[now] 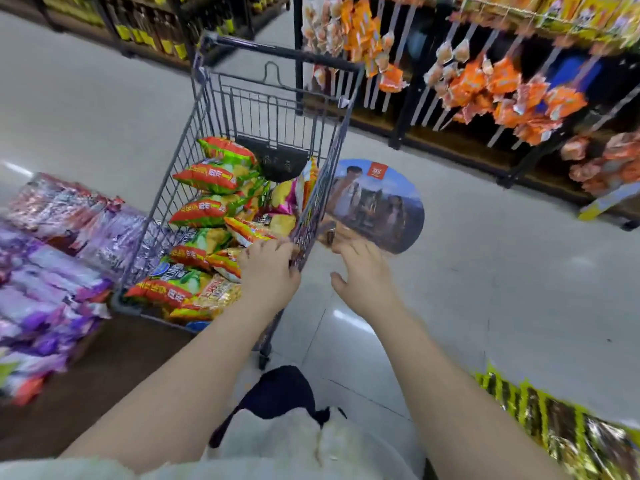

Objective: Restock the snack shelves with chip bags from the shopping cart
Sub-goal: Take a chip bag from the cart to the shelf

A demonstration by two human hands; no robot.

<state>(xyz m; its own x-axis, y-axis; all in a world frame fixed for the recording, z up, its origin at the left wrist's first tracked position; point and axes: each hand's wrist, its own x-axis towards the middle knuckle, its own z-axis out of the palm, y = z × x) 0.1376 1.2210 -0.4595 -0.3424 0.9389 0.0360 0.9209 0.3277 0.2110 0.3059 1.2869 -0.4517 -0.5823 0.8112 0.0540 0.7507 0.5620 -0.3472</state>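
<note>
A grey wire shopping cart stands in the aisle, filled with several green, red and yellow chip bags. My left hand reaches over the cart's near right rim, fingers curled around the wire edge next to the bags. My right hand hovers just outside the cart's right side with fingers spread and relaxed, holding nothing. A round printed sign hangs on the cart's right side, just beyond my right hand.
A low display of purple snack packs lies left of the cart. Orange snack packets hang on racks at the right rear. Yellow and dark bags sit at the bottom right. Dark shelving runs along the far left.
</note>
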